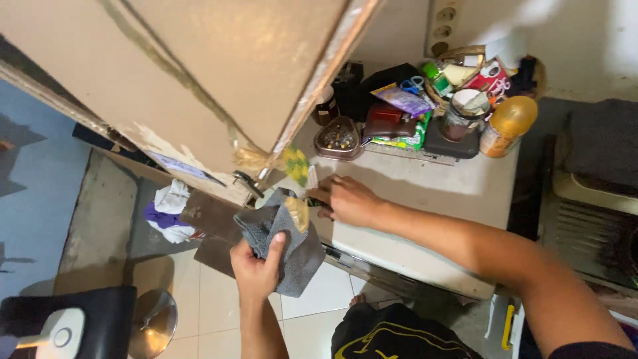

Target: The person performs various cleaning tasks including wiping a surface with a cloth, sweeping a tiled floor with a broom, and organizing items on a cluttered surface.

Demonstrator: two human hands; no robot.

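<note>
Grey cloth (282,242) gripped in left hand (256,269) — right hand (349,199) just beside it.

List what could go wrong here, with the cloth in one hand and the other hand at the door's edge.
1. The right hand rests by the edge of the open door; if the door swings, fingers might get pinched.
2. The grey cloth, bunched in the left hand, hangs loose near the door handle and could snag.
3. Crowded jars and bottles stand behind the right arm; a careless sweep may topple them.
</note>
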